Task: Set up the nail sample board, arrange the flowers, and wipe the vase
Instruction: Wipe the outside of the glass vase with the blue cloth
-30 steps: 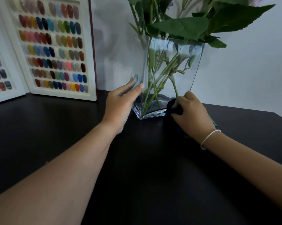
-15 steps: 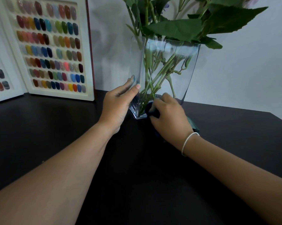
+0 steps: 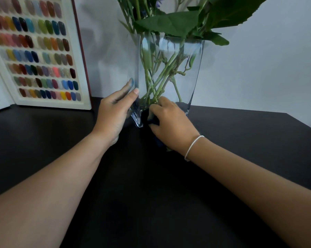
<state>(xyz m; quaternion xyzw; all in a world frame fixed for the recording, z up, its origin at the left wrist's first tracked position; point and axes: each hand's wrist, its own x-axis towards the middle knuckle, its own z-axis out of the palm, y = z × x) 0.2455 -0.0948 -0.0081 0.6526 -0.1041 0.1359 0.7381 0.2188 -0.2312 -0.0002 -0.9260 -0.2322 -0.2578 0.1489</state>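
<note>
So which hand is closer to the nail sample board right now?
Left. The left hand rests on the vase's left side, just right of the nail sample board; the right hand is at the vase's front base, farther away.

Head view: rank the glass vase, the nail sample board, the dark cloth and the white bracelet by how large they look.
1. glass vase and nail sample board: too close to rank, and the board is cut off at the frame edge.
2. dark cloth, mostly hidden under the right hand.
3. white bracelet.
</note>
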